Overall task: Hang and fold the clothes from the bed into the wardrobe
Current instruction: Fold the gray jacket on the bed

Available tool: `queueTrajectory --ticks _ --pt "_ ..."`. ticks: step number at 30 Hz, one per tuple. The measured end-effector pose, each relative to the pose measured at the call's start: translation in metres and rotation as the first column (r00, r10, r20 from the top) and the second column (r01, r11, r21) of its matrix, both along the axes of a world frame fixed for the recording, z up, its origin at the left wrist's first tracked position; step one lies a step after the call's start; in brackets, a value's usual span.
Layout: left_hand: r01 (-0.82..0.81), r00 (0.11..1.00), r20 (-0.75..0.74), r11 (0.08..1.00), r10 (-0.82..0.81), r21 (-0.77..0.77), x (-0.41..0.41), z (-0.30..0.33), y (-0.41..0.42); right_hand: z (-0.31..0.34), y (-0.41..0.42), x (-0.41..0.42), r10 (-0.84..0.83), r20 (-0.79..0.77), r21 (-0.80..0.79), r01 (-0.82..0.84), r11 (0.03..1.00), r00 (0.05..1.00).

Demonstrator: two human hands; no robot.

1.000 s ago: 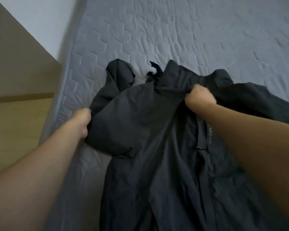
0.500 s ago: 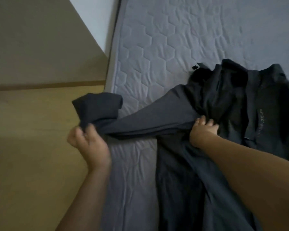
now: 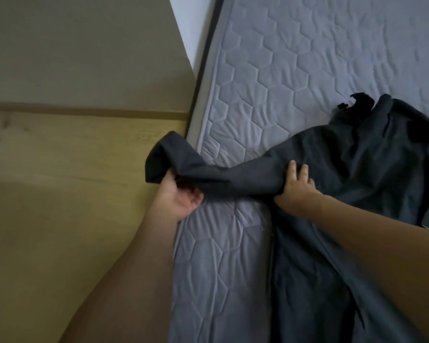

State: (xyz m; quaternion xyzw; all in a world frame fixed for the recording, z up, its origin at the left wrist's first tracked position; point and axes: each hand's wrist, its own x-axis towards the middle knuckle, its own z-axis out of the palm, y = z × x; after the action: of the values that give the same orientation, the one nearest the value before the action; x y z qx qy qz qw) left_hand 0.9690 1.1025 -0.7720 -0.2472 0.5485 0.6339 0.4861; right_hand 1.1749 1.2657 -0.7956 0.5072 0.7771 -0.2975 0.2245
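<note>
A dark grey jacket [image 3: 357, 174] lies spread on the quilted mattress [image 3: 295, 78], its collar toward the far right. One sleeve [image 3: 208, 169] is stretched out to the left, past the mattress edge. My left hand [image 3: 178, 196] grips the cuff end of that sleeve at the bed's edge, the cuff drooping over my fingers. My right hand [image 3: 295, 186] holds the sleeve nearer the shoulder, fingers on top of the cloth and thumb tucked under it. The jacket's lower body runs down toward me under my right forearm.
A wooden floor [image 3: 72, 206] lies left of the bed. A beige panel [image 3: 84, 50] rises beyond the floor, with a strip of white wall [image 3: 193, 33] beside the mattress. No wardrobe or hanger is in view.
My left hand has pulled the sleeve out leftward until it lies straight across the mattress edge. My right hand slid from the jacket's chest to the sleeve near the shoulder. The view swung left.
</note>
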Motion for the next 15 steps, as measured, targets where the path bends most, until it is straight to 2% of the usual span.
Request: queueTrajectory --ticks 3,6,9,12,14,15 --pt "0.072 0.995 -0.071 0.991 -0.065 0.112 -0.008 0.019 0.020 -0.008 0.007 0.002 -0.079 0.017 0.003 0.079 0.997 0.997" --pt "-0.027 0.987 -0.147 0.970 0.064 0.243 -0.008 0.043 0.014 -0.010 0.000 -0.004 -0.097 0.053 0.031 0.096 0.995 0.994" --pt "-0.013 0.968 -0.229 0.931 0.103 0.364 0.001 0.044 -0.016 -0.005 -0.016 -0.015 -0.136 0.080 0.064 0.131 0.989 0.987" --pt "-0.197 0.975 -0.027 0.906 0.223 0.374 0.001 0.024 -0.041 -0.004 -0.027 -0.020 -0.156 0.108 0.081 0.148 0.986 0.982" --pt "-0.398 0.917 0.116 0.860 0.381 0.319 -0.007 0.015 -0.044 -0.009 -0.030 -0.016 -0.176 0.079 0.057 0.172 0.983 0.981" --pt "-0.440 0.898 0.119 0.846 0.424 0.300 -0.013 0.015 -0.040 -0.013 -0.029 -0.012 -0.193 0.048 0.036 0.192 0.981 0.980"
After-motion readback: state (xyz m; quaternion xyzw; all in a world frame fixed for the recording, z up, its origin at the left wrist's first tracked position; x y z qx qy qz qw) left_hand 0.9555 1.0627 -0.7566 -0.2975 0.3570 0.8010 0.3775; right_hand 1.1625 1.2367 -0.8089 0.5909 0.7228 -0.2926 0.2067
